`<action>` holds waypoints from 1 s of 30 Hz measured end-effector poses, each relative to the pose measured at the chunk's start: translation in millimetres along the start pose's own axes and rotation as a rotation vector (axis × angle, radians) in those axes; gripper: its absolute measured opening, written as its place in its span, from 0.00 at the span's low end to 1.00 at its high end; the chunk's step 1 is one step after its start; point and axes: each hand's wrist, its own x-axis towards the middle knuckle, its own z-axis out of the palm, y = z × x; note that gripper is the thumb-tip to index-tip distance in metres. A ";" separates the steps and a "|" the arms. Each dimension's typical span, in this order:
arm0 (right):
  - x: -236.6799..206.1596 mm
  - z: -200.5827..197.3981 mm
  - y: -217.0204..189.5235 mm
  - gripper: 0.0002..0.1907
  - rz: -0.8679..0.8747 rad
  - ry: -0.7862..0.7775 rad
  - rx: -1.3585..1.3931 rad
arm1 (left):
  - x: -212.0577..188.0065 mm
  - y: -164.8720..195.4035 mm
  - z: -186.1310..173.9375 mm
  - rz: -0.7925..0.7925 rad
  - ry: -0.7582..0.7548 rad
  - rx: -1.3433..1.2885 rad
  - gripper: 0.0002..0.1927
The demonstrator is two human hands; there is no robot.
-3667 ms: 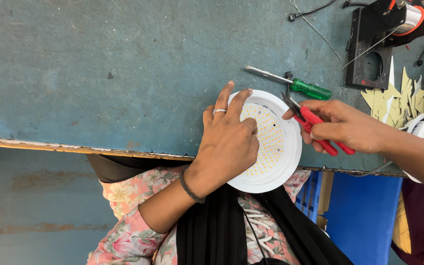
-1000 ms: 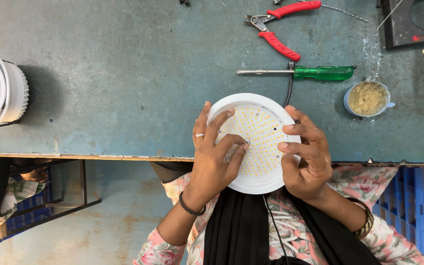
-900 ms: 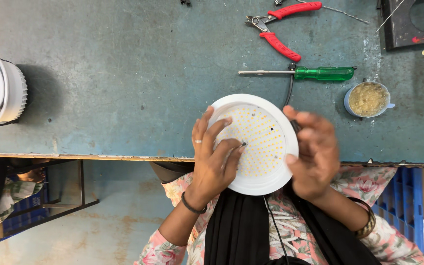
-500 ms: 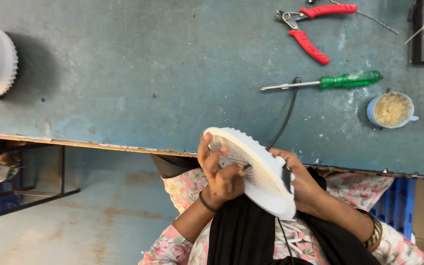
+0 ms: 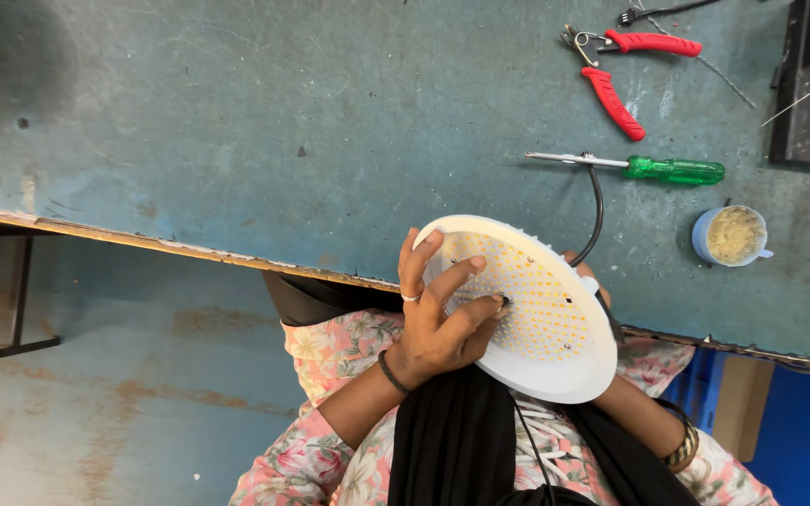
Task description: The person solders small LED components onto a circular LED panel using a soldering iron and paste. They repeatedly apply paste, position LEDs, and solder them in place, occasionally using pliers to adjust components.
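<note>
while the left hand [image 5: 438, 328] grips the round white led lamp [image 5: 527, 305] with fingers spread over its yellow dotted face, the lamp sits tilted above the table edge [image 5: 189, 248]. the right hand [image 5: 592, 281] is mostly hidden behind it, fingertips curling round the rim. a green screwdriver [image 5: 644, 167] and red pliers [image 5: 616, 70] lie well apart on the table.

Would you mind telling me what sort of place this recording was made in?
Probably a small workshop for assembling lamps. A worn blue-green workbench carries red-handled pliers, a green-handled screwdriver and a small cup of paste, and the left hand steadies a round white LED lamp.
</note>
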 end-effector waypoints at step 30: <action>-29.7 7.0 -106.6 0.31 -0.419 0.208 -0.399 | 72.6 4.7 13.3 -0.281 -0.431 -0.003 0.03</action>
